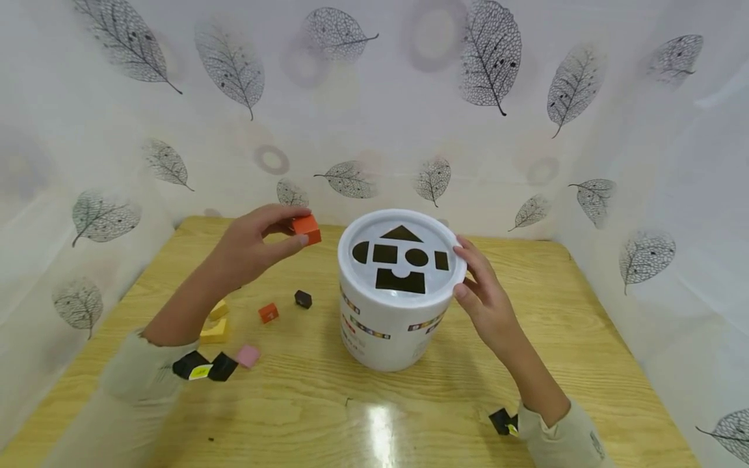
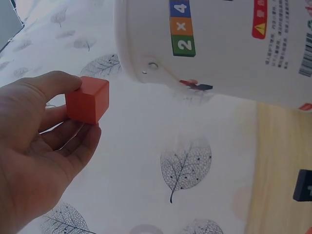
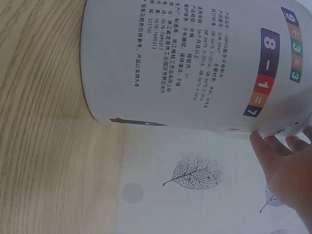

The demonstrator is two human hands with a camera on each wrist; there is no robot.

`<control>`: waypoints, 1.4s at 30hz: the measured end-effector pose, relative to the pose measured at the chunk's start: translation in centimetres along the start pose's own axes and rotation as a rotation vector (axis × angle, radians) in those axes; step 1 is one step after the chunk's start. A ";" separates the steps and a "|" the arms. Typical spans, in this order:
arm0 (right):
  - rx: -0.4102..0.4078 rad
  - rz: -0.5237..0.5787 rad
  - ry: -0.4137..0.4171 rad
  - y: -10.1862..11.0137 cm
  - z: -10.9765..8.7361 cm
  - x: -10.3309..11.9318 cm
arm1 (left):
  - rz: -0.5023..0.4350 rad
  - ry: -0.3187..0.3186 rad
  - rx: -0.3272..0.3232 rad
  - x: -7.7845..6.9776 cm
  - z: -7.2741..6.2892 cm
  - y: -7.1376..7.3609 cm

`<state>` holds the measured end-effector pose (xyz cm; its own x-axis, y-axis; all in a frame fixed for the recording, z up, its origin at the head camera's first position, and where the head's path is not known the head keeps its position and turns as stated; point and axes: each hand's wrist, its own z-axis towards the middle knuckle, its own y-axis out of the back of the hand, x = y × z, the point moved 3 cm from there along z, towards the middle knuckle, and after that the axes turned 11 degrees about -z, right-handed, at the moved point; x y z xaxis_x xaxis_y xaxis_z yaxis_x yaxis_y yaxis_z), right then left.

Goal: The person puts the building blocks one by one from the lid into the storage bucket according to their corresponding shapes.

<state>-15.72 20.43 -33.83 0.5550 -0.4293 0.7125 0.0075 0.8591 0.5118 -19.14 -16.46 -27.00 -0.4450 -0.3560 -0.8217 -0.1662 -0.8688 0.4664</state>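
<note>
My left hand [image 1: 248,240] pinches a red cube block [image 1: 307,229] between thumb and fingers, up in the air to the left of a white bucket [image 1: 383,331]. In the left wrist view the same cube [image 2: 87,100] sits at the fingertips, apart from the bucket. The bucket stands upright, its lid [image 1: 365,281] cut with triangle, square, round, half-round, rectangular and notched holes. With thumb and fingers at the lid's right rim, my right hand [image 1: 486,302] grips the bucket. Fingertips of the right hand [image 3: 287,170] meet the bucket's upper edge in the right wrist view.
Left of the bucket lie a black block [image 1: 303,299], a small red block [image 1: 268,313], a pink block [image 1: 248,355] and yellow blocks [image 1: 214,331], partly behind the left forearm. Leaf-printed white cloth [image 1: 374,130] walls the wooden table [image 1: 304,416] at back and sides.
</note>
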 end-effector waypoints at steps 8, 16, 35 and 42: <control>0.001 0.013 -0.010 0.1 0.0 0.1 | -0.058 -0.032 0.039 -1.2 0.8 -1.2; -0.010 0.031 -0.032 0.0 0.0 0.0 | -0.141 -0.049 0.090 -2.3 1.6 -2.6; 0.002 0.036 -0.022 0.0 0.1 0.1 | -0.224 -0.070 0.205 -3.3 4.5 -5.8; 0.002 0.042 -0.013 0.0 0.0 0.0 | -0.226 0.013 0.267 -3.3 5.1 -6.9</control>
<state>-15.74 20.44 -33.83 0.5443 -0.3964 0.7393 -0.0176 0.8757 0.4825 -21.02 -7.53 -25.88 -0.3601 -0.1708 -0.9171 -0.4842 -0.8061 0.3403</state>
